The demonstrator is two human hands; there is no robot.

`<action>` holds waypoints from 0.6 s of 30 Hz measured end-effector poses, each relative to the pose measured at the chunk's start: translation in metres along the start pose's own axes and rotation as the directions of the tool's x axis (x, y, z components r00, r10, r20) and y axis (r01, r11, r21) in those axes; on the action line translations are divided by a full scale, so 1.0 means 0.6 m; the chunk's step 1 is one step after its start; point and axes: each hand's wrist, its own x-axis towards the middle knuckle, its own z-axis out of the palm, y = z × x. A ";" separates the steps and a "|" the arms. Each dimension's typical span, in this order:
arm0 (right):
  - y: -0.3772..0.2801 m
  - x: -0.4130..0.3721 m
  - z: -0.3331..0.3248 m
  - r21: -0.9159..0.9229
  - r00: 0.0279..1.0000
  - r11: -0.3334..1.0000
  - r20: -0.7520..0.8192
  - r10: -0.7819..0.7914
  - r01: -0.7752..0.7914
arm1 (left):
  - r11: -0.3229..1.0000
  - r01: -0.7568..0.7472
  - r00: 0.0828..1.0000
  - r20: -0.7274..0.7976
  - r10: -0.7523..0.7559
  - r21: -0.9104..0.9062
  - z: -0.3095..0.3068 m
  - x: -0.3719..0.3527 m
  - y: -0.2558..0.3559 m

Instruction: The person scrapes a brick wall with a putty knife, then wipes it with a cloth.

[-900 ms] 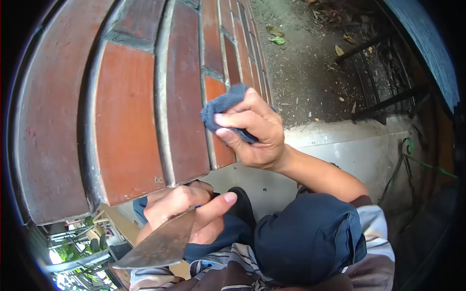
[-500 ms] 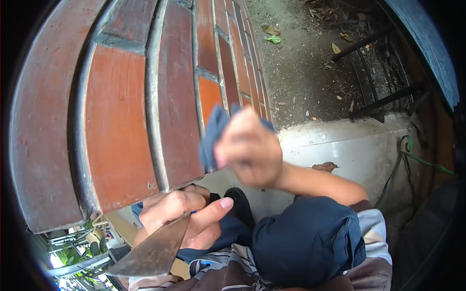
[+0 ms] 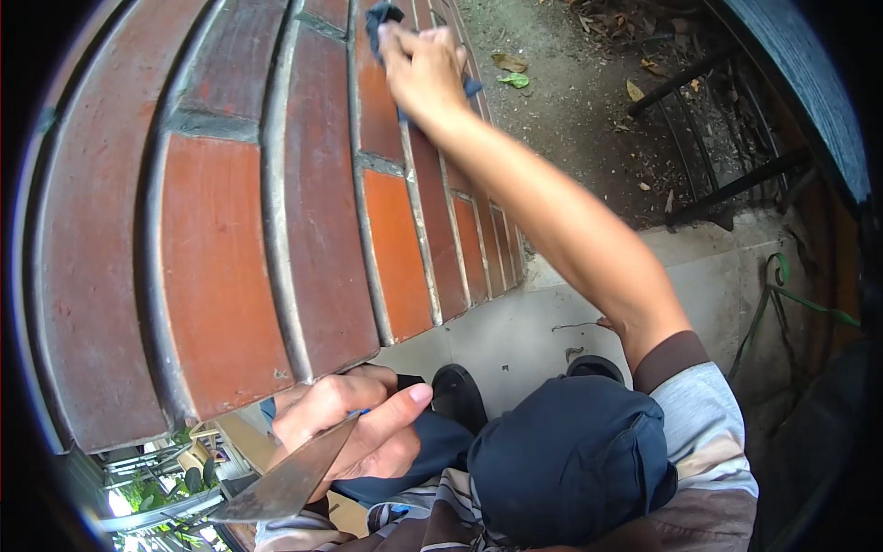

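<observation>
My right hand (image 3: 428, 69) is stretched out to the far part of the brick wall (image 3: 216, 276), closed over a dark blue rag (image 3: 384, 18) pressed on the bricks. Parts of the rag stick out on both sides of the fingers. Low on the left, my left hand (image 3: 354, 414) grips a putty knife (image 3: 290, 474) near the wall's lower edge. Its worn triangular metal blade points down and left, away from the wall. A speck of blue shows by the fingers; the rest of the handle is hidden in the fist.
Pale paving (image 3: 497, 340) lies beneath me, with my dark shoes (image 3: 458, 396) on it. Beyond it is bare soil with dry leaves (image 3: 510, 63). At the right stand a dark metal frame (image 3: 727, 189) and a green strap (image 3: 782, 276). My dark blue knee (image 3: 570, 460) fills the lower middle.
My right hand has moved up and away along the wall with the rag, and that arm is now extended. My left hand holds the putty knife in nearly the same place.
</observation>
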 end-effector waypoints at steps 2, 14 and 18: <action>-0.030 -0.090 -0.058 0.070 0.990 0.988 0.040 -0.138 0.135 | 1.000 -0.010 1.000 0.002 0.010 -0.008 0.004 -0.003 0.000; 0.068 -0.185 -0.110 0.236 0.990 0.966 0.072 -0.124 0.104 | 0.996 0.086 0.995 -0.043 -0.087 -0.028 0.008 -0.021 0.007; 0.108 -0.047 -0.061 -0.050 0.969 0.995 0.229 0.093 -0.083 | 0.993 -0.113 0.993 -0.038 0.114 0.025 0.007 -0.005 -0.015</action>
